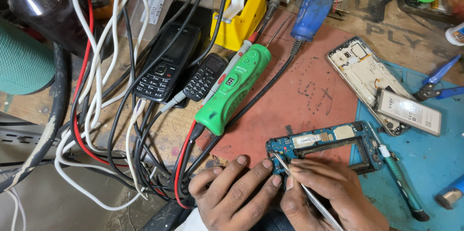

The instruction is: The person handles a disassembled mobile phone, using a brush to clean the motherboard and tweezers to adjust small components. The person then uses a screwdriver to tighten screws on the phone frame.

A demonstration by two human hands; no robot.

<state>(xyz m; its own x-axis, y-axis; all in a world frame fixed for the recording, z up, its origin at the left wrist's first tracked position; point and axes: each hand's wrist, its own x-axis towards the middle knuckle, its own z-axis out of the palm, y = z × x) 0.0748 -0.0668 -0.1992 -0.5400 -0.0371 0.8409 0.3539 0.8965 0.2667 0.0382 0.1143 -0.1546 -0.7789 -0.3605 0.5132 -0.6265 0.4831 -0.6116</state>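
Both hands (285,192) crowd circuit board's (324,144) near edge.

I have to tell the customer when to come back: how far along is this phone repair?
Done: the phone shell lies open, its battery loose across it, and the blue circuit board is out. In hand: the left hand steadies the board while the right hand works tweezers at its corner. Left: nothing is reassembled.

Wooden bench (386,33), red mat (309,91), blue mat (430,158)
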